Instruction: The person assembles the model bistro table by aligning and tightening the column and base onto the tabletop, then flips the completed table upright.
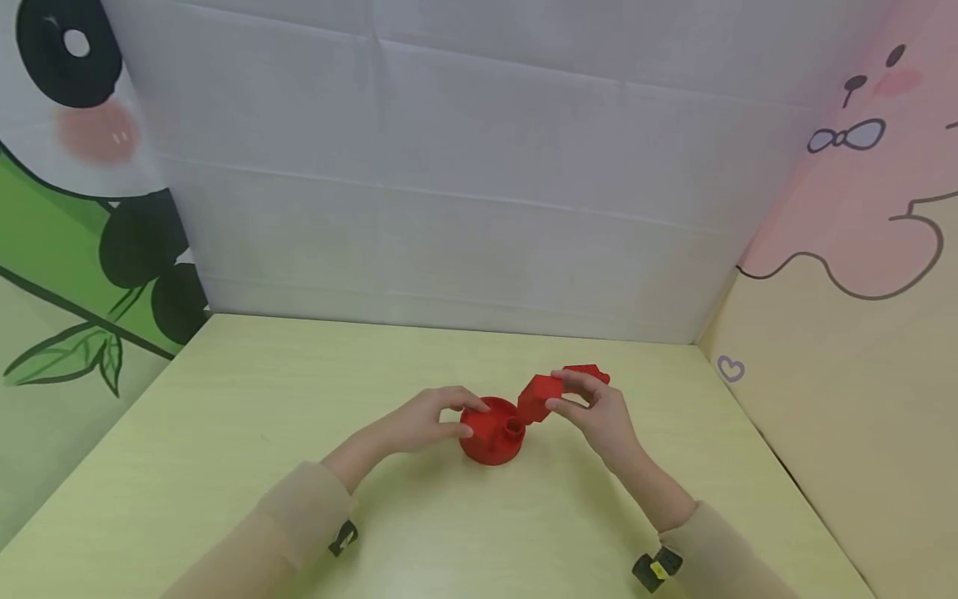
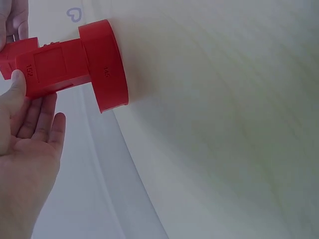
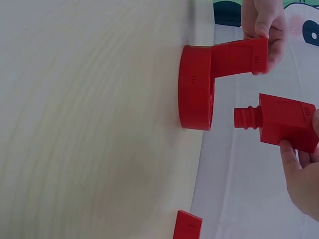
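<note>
A round red base [image 1: 494, 453] stands on the table, with a red block [image 2: 52, 67] upright on one side of it. My left hand [image 1: 427, 420] pinches that upright block near its top, thumb on one face and fingers behind. In my right hand [image 1: 599, 408] a second red block [image 3: 286, 119] is held between thumb and fingers. Its ribbed round plug points down over the base, apart from it in the right wrist view. An open round socket [image 1: 514, 427] shows on the base beside the upright block.
Another red piece [image 1: 587, 371] lies on the table behind my right hand. A white sheet [image 1: 449, 183] rises along the table's back edge, and painted panels [image 1: 846, 358] flank both sides.
</note>
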A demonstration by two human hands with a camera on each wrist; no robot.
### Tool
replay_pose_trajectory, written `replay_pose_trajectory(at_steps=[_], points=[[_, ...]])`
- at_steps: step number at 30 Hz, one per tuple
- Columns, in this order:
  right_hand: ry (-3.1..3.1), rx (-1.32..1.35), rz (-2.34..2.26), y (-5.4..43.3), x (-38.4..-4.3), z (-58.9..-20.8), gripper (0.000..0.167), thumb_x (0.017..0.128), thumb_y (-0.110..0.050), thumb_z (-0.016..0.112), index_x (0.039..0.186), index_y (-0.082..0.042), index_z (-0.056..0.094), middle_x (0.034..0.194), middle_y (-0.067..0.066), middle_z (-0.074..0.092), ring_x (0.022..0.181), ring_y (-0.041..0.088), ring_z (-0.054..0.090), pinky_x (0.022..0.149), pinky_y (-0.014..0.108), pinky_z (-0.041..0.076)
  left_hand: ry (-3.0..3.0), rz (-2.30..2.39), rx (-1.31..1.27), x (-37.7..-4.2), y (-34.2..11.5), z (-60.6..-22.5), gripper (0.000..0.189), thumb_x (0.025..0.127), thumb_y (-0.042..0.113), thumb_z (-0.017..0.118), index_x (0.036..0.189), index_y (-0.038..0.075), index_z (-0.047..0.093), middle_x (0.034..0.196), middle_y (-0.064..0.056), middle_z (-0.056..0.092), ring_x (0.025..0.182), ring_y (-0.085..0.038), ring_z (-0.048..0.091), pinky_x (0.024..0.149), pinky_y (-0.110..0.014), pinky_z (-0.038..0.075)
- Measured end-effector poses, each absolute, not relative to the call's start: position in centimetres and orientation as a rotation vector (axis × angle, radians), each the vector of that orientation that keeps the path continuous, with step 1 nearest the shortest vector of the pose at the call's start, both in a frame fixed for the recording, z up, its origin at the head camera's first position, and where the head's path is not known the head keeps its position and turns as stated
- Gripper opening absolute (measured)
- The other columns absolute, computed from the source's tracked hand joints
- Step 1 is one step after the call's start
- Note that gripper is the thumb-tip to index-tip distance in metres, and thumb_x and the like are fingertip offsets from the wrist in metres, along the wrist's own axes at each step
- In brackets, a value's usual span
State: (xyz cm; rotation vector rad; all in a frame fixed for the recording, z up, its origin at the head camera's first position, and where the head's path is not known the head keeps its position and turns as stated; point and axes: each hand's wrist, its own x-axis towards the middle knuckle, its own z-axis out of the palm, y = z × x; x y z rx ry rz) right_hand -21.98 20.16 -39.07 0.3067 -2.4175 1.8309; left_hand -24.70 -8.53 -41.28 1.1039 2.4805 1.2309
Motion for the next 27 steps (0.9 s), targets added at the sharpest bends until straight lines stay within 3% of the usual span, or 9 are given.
replay_pose_trajectory(at_steps=[7,15,23,27], points=[[-2.49,0.308,1.816,19.3,-22.5,-40.8,0.046,0.081,-0.018,0.074,0.124,-0.008,0.06,0.122,0.01,0.061,0.116,0.023,0.055,0.087,0.025,0.051,2.44,1.223,1.101,-25.6,-9.0,-41.2,0.036,0.09,0.013,0.063,0.126,0.015,0.059,0.125,0.002,0.059,0.118,-0.02,0.053,0.1,-0.048,0.042],[-2.528,0.307,1.76,18.7,-22.7,-41.8,0.045,0.082,-0.019,0.074,0.123,-0.01,0.061,0.118,0.007,0.063,0.115,0.022,0.056,0.088,0.029,0.052,2.404,1.24,1.113,-26.3,-9.3,-41.0,0.037,0.092,0.004,0.058,0.128,0.01,0.057,0.127,-0.005,0.059,0.118,-0.025,0.055,0.099,-0.044,0.044],[-2.541,0.334,1.672,18.4,-22.8,-42.5,0.042,0.08,-0.018,0.075,0.12,-0.01,0.063,0.11,0.004,0.066,0.109,0.021,0.058,0.087,0.031,0.052,2.416,1.298,1.075,-26.4,-9.6,-41.3,0.039,0.091,0.005,0.059,0.13,0.01,0.055,0.128,-0.005,0.058,0.116,-0.025,0.056,0.099,-0.044,0.044],[-2.524,0.365,1.666,18.6,-23.0,-42.6,0.041,0.079,-0.014,0.076,0.118,-0.008,0.063,0.109,0.007,0.066,0.105,0.022,0.06,0.085,0.029,0.053,2.471,1.346,1.017,-25.9,-9.5,-41.9,0.045,0.088,0.014,0.066,0.131,0.01,0.053,0.128,-0.004,0.058,0.115,-0.024,0.056,0.098,-0.045,0.044]])
